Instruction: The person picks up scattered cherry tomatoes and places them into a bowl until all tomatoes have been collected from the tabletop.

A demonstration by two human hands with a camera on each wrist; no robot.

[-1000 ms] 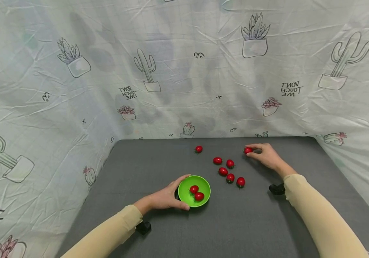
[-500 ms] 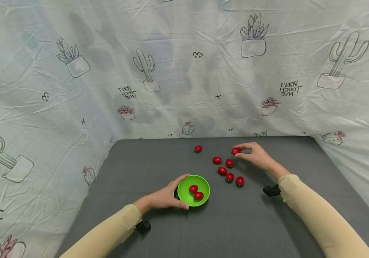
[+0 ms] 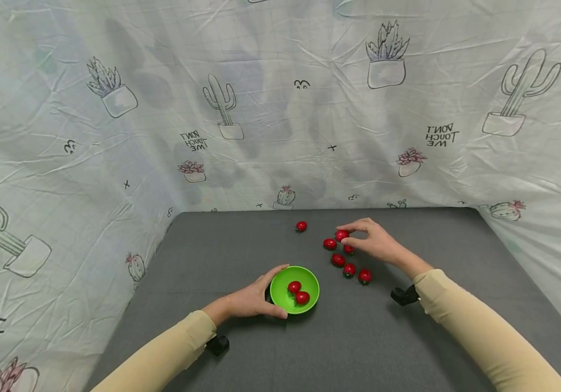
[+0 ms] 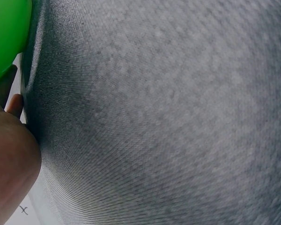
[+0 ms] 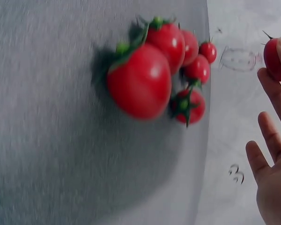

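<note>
Right hand (image 3: 376, 244) pinches a cherry tomato (image 3: 342, 235) above the loose tomatoes (image 3: 349, 269), right of the green bowl (image 3: 294, 289). Left hand (image 3: 251, 299) grips the bowl's rim. Risk: light fingertip pinch may drop it, scattering those below.

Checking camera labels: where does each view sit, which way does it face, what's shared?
Head: high, looking forward and down at the grey table, green bowl, both hands and sleeves.
Left wrist: low at the mat; left hand and bowl edge.
Right wrist: looks along the table at loose tomatoes; right hand pinches one tomato.
Shared: bowl, tomatoes.
</note>
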